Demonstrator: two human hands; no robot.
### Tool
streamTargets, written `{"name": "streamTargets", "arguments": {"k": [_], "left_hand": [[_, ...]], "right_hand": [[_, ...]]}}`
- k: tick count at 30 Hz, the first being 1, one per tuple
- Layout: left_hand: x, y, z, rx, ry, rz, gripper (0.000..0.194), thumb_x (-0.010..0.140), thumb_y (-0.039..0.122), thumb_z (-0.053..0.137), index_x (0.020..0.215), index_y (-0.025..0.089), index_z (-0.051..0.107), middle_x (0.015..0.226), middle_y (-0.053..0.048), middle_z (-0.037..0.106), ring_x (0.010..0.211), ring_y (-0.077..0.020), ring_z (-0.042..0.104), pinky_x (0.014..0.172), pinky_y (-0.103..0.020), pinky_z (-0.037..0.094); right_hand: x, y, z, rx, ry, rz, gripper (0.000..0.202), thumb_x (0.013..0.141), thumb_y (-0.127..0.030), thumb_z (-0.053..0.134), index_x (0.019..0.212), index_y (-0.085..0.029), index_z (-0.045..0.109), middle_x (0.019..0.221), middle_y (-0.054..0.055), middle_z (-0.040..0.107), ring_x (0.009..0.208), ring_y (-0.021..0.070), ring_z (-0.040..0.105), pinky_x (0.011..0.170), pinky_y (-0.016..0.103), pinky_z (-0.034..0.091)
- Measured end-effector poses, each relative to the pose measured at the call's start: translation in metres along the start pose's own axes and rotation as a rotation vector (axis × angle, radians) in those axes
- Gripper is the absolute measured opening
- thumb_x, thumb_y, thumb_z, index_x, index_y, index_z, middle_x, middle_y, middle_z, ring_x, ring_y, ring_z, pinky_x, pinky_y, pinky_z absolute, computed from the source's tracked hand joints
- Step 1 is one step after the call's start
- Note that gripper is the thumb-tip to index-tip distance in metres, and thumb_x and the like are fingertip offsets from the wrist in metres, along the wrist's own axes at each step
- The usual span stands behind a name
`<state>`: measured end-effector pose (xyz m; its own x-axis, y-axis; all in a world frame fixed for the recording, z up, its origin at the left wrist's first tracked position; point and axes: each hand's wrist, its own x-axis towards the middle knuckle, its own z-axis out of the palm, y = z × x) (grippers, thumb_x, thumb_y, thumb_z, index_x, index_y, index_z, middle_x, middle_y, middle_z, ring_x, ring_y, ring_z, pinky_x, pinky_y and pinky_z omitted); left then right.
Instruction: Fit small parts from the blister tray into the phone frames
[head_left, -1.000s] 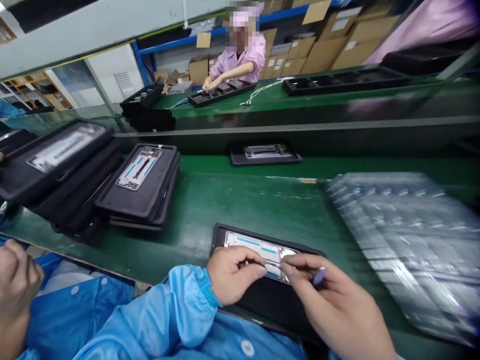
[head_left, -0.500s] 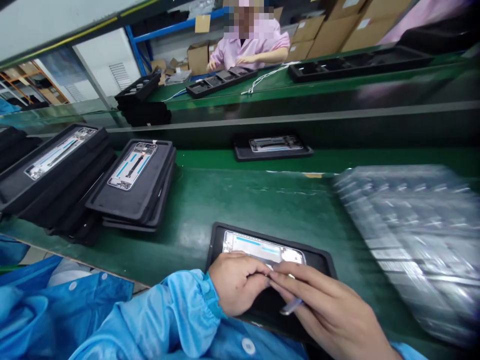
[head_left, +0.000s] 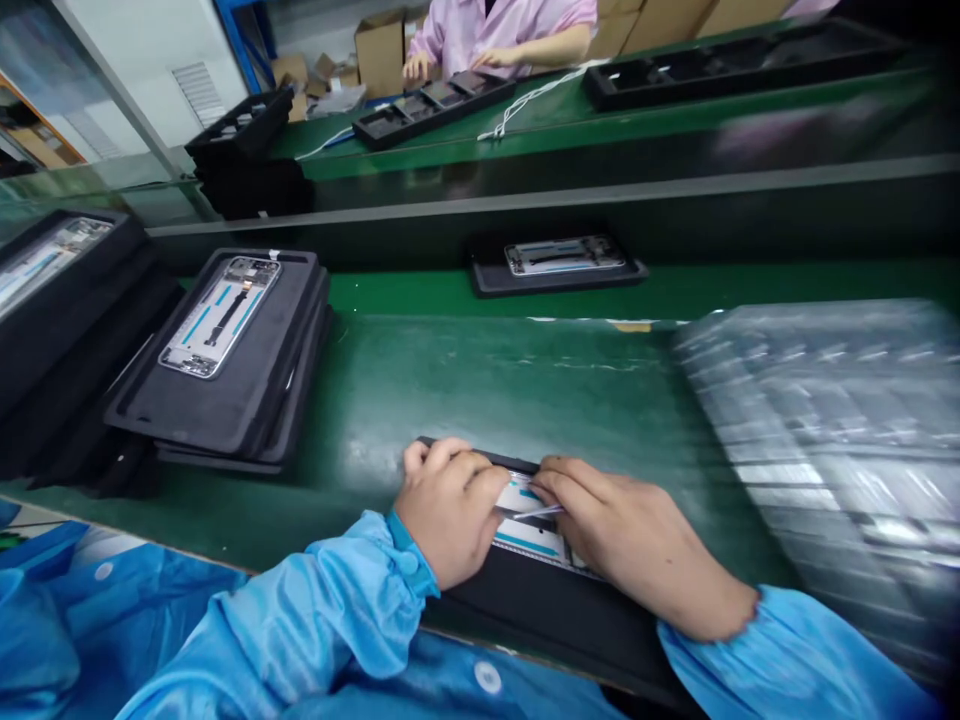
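Note:
A phone frame (head_left: 529, 536) with blue strips lies in a black tray (head_left: 555, 610) at the front edge of the green bench. My left hand (head_left: 454, 510) rests over the frame's left end with its fingers bent, and what they may pinch is hidden. From the right, my right hand (head_left: 622, 530) reaches over the frame's other end, its fingers closed on a thin tool (head_left: 541, 512) that points left across the frame. Both hands are close together, with part of the frame showing between them.
Stacked black trays (head_left: 225, 400) with a phone frame (head_left: 221, 315) on top stand at the left, beside a taller stack (head_left: 67, 330). Another tray (head_left: 487, 280) lies at the back. Clear plastic trays (head_left: 840, 420) are at the right. A person (head_left: 502, 40) works across the bench.
The phone frame now sits differently in the tray, with a long blue strip on its near side. My right hand has moved up and over the frame. The view has shifted a little.

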<state>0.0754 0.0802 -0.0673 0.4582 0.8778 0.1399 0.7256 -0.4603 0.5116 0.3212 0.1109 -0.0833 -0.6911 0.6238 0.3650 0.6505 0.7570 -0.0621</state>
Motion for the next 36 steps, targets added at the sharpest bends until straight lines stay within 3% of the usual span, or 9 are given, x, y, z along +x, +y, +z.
{"name": "streamTargets", "arguments": {"k": [9, 14, 21, 32, 36], "left_hand": [[0.001, 0.005, -0.006, -0.018, -0.032, 0.006, 0.031, 0.104, 0.028, 0.059, 0.134, 0.025, 0.066, 0.134, -0.009, 0.072, 0.136, -0.0339, 0.052, 0.106, -0.057, 0.039], [0.002, 0.007, -0.01, -0.019, -0.054, -0.007, 0.029, 0.105, 0.028, 0.057, 0.133, 0.025, 0.065, 0.135, -0.009, 0.072, 0.136, -0.0331, 0.054, 0.105, -0.056, 0.038], [0.002, 0.007, -0.007, -0.016, -0.032, -0.006, 0.026, 0.106, 0.028, 0.055, 0.131, 0.025, 0.064, 0.134, -0.008, 0.073, 0.136, -0.0329, 0.054, 0.104, -0.056, 0.037], [0.001, 0.004, -0.005, -0.013, -0.043, 0.005, 0.036, 0.099, 0.027, 0.067, 0.134, 0.025, 0.06, 0.135, -0.008, 0.072, 0.136, -0.0342, 0.053, 0.103, -0.057, 0.037], [0.002, 0.005, -0.005, -0.01, -0.057, -0.001, 0.033, 0.101, 0.028, 0.064, 0.134, 0.025, 0.06, 0.135, -0.009, 0.072, 0.135, -0.0338, 0.053, 0.103, -0.057, 0.036]], "right_hand": [[0.001, 0.001, -0.008, 0.077, -0.038, 0.015, 0.028, 0.099, -0.01, 0.049, 0.111, -0.018, 0.073, 0.112, 0.009, 0.076, 0.089, 0.0189, 0.073, 0.074, 0.031, 0.057], [0.008, -0.004, -0.008, 0.087, -0.059, 0.109, 0.021, 0.102, -0.02, 0.054, 0.104, -0.02, 0.074, 0.101, 0.006, 0.075, 0.079, 0.016, 0.07, 0.066, 0.028, 0.053], [0.006, -0.008, -0.009, 0.004, -0.042, 0.065, 0.021, 0.103, -0.02, 0.052, 0.102, -0.018, 0.074, 0.091, 0.005, 0.071, 0.071, 0.0152, 0.065, 0.064, 0.03, 0.049], [0.004, -0.026, -0.002, -0.102, -0.001, 0.173, 0.02, 0.103, -0.024, 0.055, 0.1, -0.018, 0.074, 0.09, 0.006, 0.073, 0.072, 0.017, 0.065, 0.069, 0.032, 0.049], [0.007, -0.024, -0.001, -0.062, -0.015, 0.232, 0.02, 0.105, -0.026, 0.054, 0.098, -0.017, 0.071, 0.09, 0.005, 0.074, 0.068, 0.0157, 0.067, 0.063, 0.031, 0.049]]}}
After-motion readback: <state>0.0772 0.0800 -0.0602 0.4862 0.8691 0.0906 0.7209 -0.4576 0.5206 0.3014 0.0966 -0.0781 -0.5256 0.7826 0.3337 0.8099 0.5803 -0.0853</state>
